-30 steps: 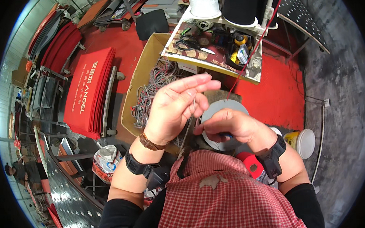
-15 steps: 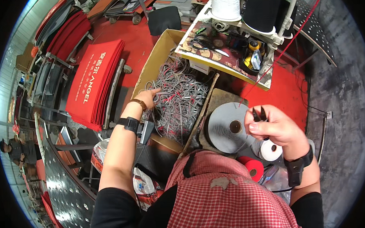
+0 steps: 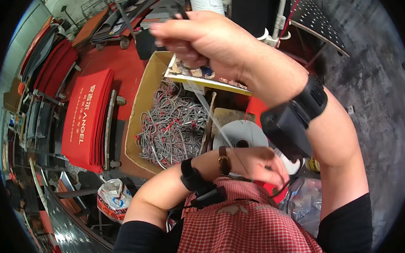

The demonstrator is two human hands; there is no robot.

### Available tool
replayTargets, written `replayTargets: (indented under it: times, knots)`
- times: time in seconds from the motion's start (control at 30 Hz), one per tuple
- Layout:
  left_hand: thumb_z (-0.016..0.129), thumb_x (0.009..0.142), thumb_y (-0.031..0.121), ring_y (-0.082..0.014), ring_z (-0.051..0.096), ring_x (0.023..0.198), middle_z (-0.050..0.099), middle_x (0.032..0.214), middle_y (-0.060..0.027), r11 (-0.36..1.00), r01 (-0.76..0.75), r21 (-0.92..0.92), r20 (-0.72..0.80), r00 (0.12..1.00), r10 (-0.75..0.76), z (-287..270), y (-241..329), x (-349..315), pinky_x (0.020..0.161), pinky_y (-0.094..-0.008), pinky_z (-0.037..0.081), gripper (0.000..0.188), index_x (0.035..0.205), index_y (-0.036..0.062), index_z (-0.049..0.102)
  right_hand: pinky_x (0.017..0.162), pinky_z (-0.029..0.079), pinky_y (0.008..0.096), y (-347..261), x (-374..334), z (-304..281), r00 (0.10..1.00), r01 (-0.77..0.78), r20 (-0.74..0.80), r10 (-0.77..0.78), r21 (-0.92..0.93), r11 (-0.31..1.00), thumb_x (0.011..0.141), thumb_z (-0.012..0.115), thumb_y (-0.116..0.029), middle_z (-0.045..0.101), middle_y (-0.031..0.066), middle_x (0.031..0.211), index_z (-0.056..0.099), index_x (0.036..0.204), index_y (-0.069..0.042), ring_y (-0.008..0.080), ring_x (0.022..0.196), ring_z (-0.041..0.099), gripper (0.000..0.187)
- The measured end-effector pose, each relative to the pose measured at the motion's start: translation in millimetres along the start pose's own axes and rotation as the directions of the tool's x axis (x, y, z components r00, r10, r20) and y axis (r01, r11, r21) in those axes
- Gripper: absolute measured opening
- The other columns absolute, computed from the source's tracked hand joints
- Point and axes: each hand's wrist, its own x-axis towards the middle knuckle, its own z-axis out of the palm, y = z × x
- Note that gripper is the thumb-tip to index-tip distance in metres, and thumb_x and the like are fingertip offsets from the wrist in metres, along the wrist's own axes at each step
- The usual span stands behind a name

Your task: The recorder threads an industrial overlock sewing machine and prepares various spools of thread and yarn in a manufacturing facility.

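Strand (image 3: pixel 217 124), thin, pale grey: slants between right hand (image 3: pixel 187 41) and left hand (image 3: pixel 263 163); apparently drawn out, no severed end visible. Right hand: curled round dark, blurred tool (image 3: pixel 178 11). Left hand: half-curled, hold unclear. Tan cardboard box (image 3: pixel 140 106): contains tangled grey-and-red cords (image 3: pixel 175 127). Round grey spool (image 3: pixel 253 131): partly covered by left hand. Yellow-edged worktable (image 3: pixel 209 82): right hand obstructs.

Printed lettering on red stack (image 3: pixel 87 127)
White characters and capitals on top; more print on the white-and-orange sack (image 3: pixel 114 198).
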Motion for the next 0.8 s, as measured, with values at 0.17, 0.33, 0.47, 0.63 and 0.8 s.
replayTargets:
  times: [0.17, 0.33, 0.47, 0.63, 0.8]
  knots:
    - [0.073, 0.07, 0.02, -0.0274, 0.059, 0.092, 0.058, 0.106, -0.0188, 0.93, 0.061, -0.361, 0.23, 0.973, 0.026, -9.8, 25.3, -25.4, 0.076, -0.0364, 0.049, 0.041, 0.102, -0.0023, 0.06, 0.037, 0.023, 0.0211, 79.5, -35.4, -93.5, 0.941, -0.215, -0.262, 0.212, 0.018, 0.976, 0.082, 0.058, -0.024, 0.043, -0.0049, 0.053, 0.056, 0.075, -0.007, 0.0048, 0.041, 0.034, 0.019]
    - [0.045, 0.078, 0.064, -0.0311, 0.059, 0.087, 0.06, 0.098, -0.0197, 0.781, -0.336, -0.526, -0.279, 0.936, 0.214, -28.6, -7.2, -48.2, 0.065, -0.0397, 0.045, 0.067, 0.079, -0.0001, 0.064, 0.038, 0.023, 0.0187, 139.5, -110.6, -116.1, 0.831, -0.543, -0.109, 0.546, 0.063, 0.838, 0.083, 0.059, -0.024, 0.052, -0.0047, 0.062, 0.058, 0.107, -0.004, 0.0018, 0.042, 0.031, 0.031]
    - [0.037, 0.087, 0.05, -0.0256, 0.051, 0.086, 0.059, 0.099, -0.0133, 0.457, -0.644, -0.613, -0.771, 0.614, -0.168, -52.2, -81.5, -48.7, 0.076, -0.041, 0.042, 0.05, 0.074, 0.0046, 0.056, 0.037, 0.022, 0.0188, 158.4, -172.2, -151.8, 0.807, -0.509, -0.199, 0.556, 0.242, 0.826, 0.084, 0.056, -0.02, 0.063, 0.0049, 0.089, 0.055, 0.109, -0.003, 0.0012, 0.041, 0.029, 0.03]
    - [0.051, 0.08, 0.014, -0.0267, 0.032, 0.125, 0.054, 0.116, -0.0146, 0.942, 0.331, -0.044, -0.84, 0.499, -0.214, -80.3, -191.3, -37.5, 0.101, -0.0375, 0.03, 0.02, 0.091, 0.0029, 0.064, 0.036, 0.024, 0.0187, 178.5, -240.9, -177.5, 0.675, -0.363, -0.47, 0.569, 0.461, 0.81, 0.085, 0.051, -0.016, 0.064, 0.0106, 0.096, 0.056, 0.103, 0.002, 0.0028, 0.039, 0.029, 0.026]
    - [0.058, 0.073, 0.008, -0.027, 0.028, 0.128, 0.037, 0.134, -0.0171, 0.714, 0.68, 0.168, -0.709, 0.586, -0.392, -72.8, -245.8, -0.1, 0.103, -0.0348, 0.026, 0.064, 0.132, 0.0045, 0.033, 0.035, 0.023, 0.0182, 176.3, -266.2, -179.0, 0.605, -0.335, -0.569, 0.557, 0.453, 0.826, 0.083, 0.053, -0.013, 0.064, 0.0111, 0.09, 0.057, 0.1, 0.003, 0.0026, 0.038, 0.029, 0.024]
